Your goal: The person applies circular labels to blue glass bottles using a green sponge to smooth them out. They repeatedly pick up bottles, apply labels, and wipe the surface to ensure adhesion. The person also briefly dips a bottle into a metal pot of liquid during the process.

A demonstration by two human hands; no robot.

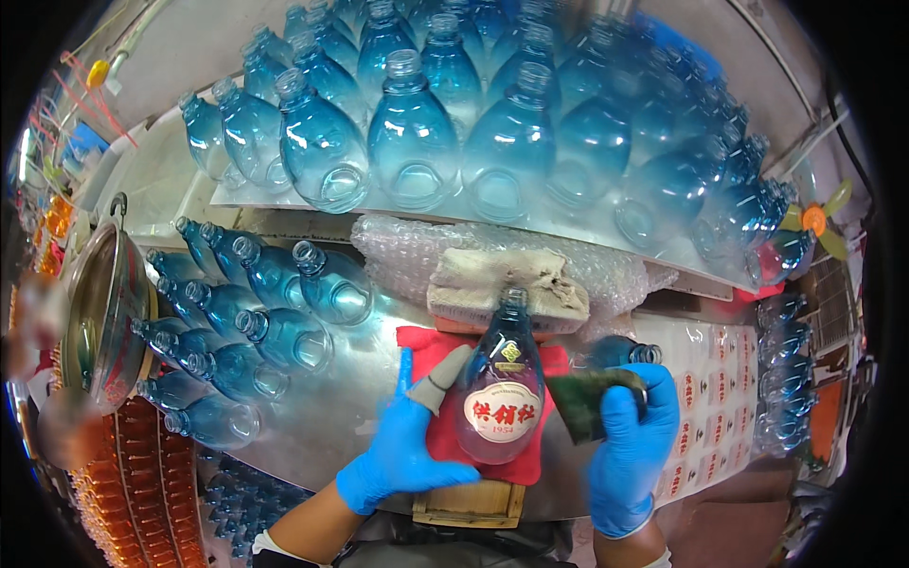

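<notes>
A blue glass bottle with an oval white label and a small gold mark lies on a red cloth, its neck toward a folded beige cloth. My left hand, in a blue glove with a grey cover on one finger, is beside the bottle's left side. Its fingers are spread, and the covered fingertip is close against the glass. To the right of the bottle, my gloved right hand grips a dark green flat piece with a straight edge. Behind that hand lies another blue bottle, partly hidden.
Many blue bottles stand on a raised shelf at the back. Several more are on the table at left, near a metal basin. A sheet of printed labels lies at right. Bubble wrap lines the shelf's front.
</notes>
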